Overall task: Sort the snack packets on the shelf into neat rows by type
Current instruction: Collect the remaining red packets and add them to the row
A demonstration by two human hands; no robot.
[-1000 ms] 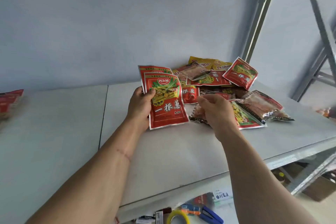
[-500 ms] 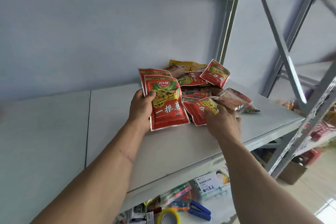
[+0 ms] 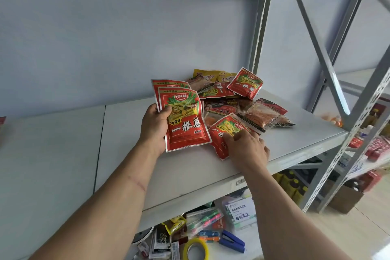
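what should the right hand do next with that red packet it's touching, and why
Probably pinch and lift it, then slip it onto the stack in the left hand. The right hand rests its fingers on a red packet lying at the near edge of the mixed pile, and its print matches the red packets the left hand grips, so it looks like the same type.

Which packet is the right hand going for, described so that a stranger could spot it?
Start at the grey shelf board and find the heap of snack packets beside the upright post. At the heap's near edge lies a red packet with green stalks, tilted, with the right hand resting on its lower end. Unlike the matching red packets in the left hand, it lies on the board.
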